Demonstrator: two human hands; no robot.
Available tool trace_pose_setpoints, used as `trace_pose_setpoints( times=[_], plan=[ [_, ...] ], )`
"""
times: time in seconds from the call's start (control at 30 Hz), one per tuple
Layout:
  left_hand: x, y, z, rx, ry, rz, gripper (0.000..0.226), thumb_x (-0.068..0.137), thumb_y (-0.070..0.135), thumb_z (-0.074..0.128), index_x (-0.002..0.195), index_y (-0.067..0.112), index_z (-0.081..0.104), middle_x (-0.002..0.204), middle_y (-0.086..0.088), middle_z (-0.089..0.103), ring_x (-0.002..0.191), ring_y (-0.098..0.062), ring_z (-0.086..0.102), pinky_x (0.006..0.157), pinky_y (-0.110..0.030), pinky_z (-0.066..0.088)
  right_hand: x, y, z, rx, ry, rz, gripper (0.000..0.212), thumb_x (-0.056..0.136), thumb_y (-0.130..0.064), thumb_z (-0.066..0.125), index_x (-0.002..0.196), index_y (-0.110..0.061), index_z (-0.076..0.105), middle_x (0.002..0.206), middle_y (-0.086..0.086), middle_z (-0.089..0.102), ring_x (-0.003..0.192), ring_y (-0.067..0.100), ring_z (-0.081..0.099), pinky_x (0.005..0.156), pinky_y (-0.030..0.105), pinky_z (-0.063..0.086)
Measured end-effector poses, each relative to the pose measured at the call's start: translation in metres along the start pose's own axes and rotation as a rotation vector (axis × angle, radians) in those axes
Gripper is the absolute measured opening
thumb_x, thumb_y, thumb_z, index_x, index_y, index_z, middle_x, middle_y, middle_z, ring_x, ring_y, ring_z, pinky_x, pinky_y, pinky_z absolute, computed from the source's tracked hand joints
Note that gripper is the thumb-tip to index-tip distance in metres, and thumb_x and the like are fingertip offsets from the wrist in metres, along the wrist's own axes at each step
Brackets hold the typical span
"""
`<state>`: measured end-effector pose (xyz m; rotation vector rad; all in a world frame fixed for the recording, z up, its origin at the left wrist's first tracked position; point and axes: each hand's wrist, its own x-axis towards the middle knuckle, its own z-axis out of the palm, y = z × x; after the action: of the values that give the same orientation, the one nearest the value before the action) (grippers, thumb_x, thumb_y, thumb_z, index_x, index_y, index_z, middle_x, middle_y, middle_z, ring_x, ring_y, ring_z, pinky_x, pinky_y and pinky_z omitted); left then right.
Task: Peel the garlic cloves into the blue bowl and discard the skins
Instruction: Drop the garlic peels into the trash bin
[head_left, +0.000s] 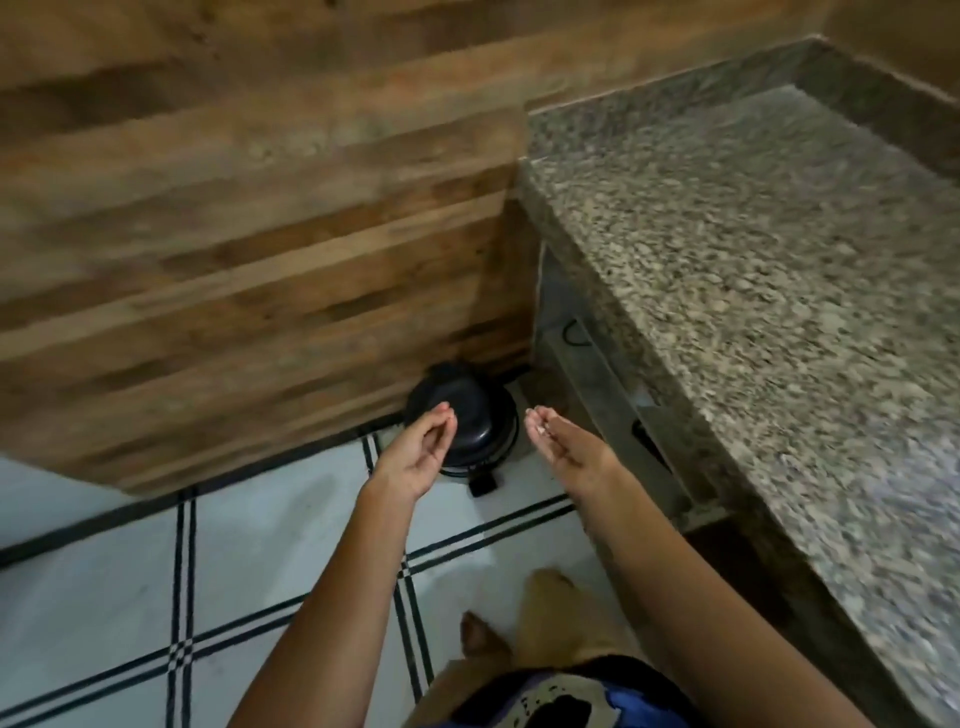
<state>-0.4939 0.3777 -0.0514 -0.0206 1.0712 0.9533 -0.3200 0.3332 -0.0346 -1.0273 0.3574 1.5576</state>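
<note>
1. A wooden wall is seen on the left. It looks blurred.
2. Below it, a white floor with thin black lines is seen.
3. The left hand is held out in front of the left side of the bin. Its fingers are curled in, and the thumb is touched by the fingertips. Nothing is seen inside it, so it cannot be told if something small is pinched there.
4. A round black bin is set on the floor in the corner, right by the wooden wall. Its lid is shut. A small black pedal is seen at its front.
5. The right hand is held just to the right of the bin, with the palm turned up. Its fingers are kept nearly straight and close together, so the hand is flat and not closed.
6. Small white bits of garlic skin are carried on the fingertips of the right hand. They are near the bin but apart from it.
7. A speckled grey counter is seen on the right, higher than the bin. A dark handle is seen under it.
8. At the bottom, a foot is seen on the floor between the two arms.
</note>
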Motion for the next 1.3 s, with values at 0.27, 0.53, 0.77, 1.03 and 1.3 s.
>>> trace_pose_setpoints(
  times=[0.27,0.53,0.77,1.03,1.3],
  plan=[
    [0.039,0.041,-0.011,-0.103,0.047,0.043,0.009,0.089,-0.007,0.054,0.089,-0.003,0.063,0.074,-0.012,0.069,0.082,-0.017,0.063,0.068,-0.022,0.058,0.057,0.015,0.051,-0.077,0.041,0.039,0.039,0.099,-0.002,0.034,0.137,0.006,0.036,0.142,0.020,0.040,0.133,0.027,0.038,0.111,0.027,0.024],
    [0.084,0.062,-0.003,-0.096,0.126,0.007,0.008,0.089,-0.006,0.055,0.091,-0.003,0.062,0.071,-0.012,0.070,0.082,-0.017,0.063,0.088,-0.025,0.051,0.104,0.020,0.062,-0.226,0.074,0.063,0.016,0.098,-0.004,0.038,0.089,-0.005,0.051,0.143,0.016,0.040,0.129,0.024,0.044,0.100,0.023,0.041],
    [0.168,0.030,-0.032,-0.167,0.187,-0.095,0.018,0.092,-0.003,0.051,0.108,-0.004,0.060,0.120,-0.017,0.060,0.102,-0.022,0.061,0.085,-0.028,0.055,0.189,0.038,0.029,-0.266,0.135,0.141,0.037,0.095,0.003,0.041,0.132,0.012,0.040,0.110,0.024,0.059,0.090,0.023,0.065,0.067,0.020,0.054],
    [0.390,-0.019,-0.096,0.252,0.242,-0.071,0.038,0.097,-0.009,0.032,0.135,-0.009,0.039,0.125,-0.017,0.052,0.112,-0.023,0.056,0.097,-0.026,0.040,0.415,0.092,-0.008,-0.655,0.201,0.164,0.037,0.099,-0.012,0.039,0.134,0.000,0.041,0.136,0.013,0.046,0.129,0.030,0.041,0.098,0.032,0.039],
    [0.477,-0.039,-0.114,1.225,0.452,0.409,0.014,0.079,0.008,0.070,0.073,0.014,0.059,0.090,-0.007,0.066,0.087,-0.023,0.064,0.076,-0.021,0.047,0.517,0.106,-0.039,-1.164,0.207,-0.096,0.007,0.085,-0.010,0.065,0.078,-0.006,0.067,0.102,0.022,0.067,0.085,0.033,0.066,0.085,0.045,0.053]
  ],
)
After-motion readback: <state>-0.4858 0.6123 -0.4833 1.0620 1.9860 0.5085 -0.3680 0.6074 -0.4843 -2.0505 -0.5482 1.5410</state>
